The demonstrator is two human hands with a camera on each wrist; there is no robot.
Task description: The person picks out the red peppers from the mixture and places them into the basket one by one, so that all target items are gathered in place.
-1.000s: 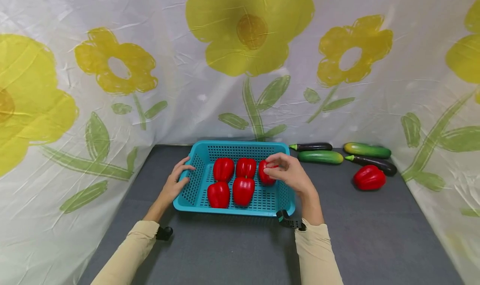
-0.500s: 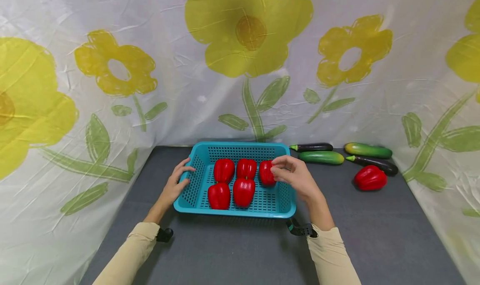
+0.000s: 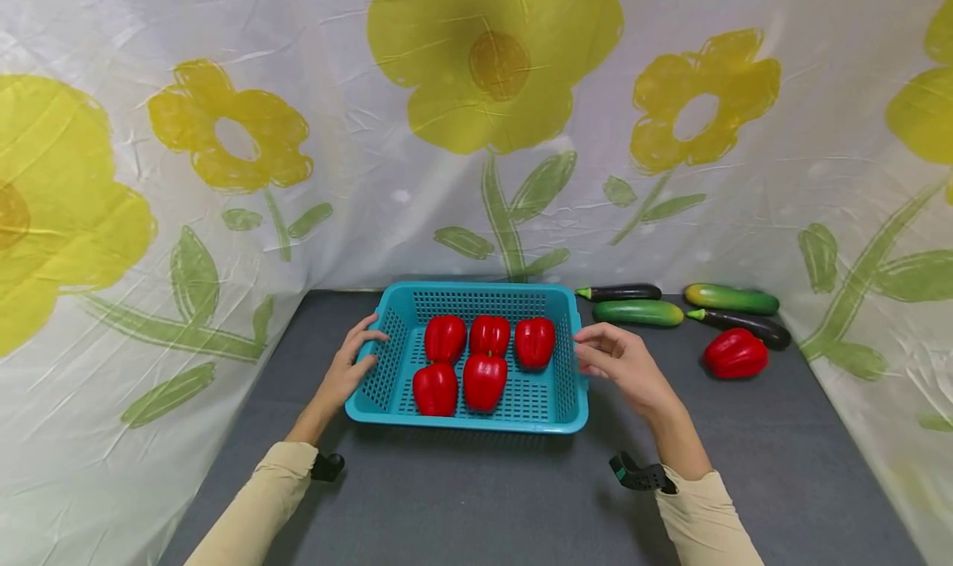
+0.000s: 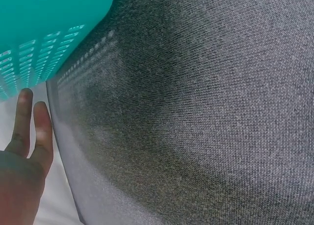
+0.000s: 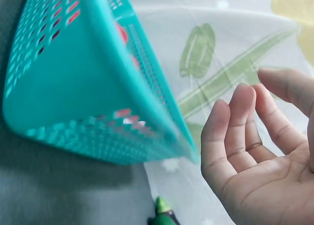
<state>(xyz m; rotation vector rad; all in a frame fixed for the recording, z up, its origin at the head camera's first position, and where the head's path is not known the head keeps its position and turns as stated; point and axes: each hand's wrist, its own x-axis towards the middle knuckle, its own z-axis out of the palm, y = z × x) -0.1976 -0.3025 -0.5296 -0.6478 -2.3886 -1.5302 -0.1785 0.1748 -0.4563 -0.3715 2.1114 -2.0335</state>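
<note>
A blue-green plastic basket (image 3: 469,427) stands mid-table with several red bell peppers in it. Three line its back row, the rightmost pepper (image 3: 534,342) by itself; two lie in front, including a pepper (image 3: 485,382) near the middle. My left hand (image 3: 348,369) grips the basket's left rim, some fingertips reaching inside. In the left wrist view, two of its fingers (image 4: 43,129) extend along the outside of the basket wall. My right hand (image 3: 621,363) is just outside the right rim, fingers loosely bent and holding nothing. Another red bell pepper (image 3: 735,353) lies far right on the table.
Right of the basket lie an eggplant (image 3: 621,292) and a green cucumber-like vegetable (image 3: 638,313). Farther right are a yellow-green one (image 3: 731,299) and a second eggplant (image 3: 744,326). A flowered curtain (image 3: 402,194) hangs behind the dark table (image 3: 476,500).
My right hand has let go of the back-right pepper and moved right, out over the basket's rim. My left hand stays at the left rim.
</note>
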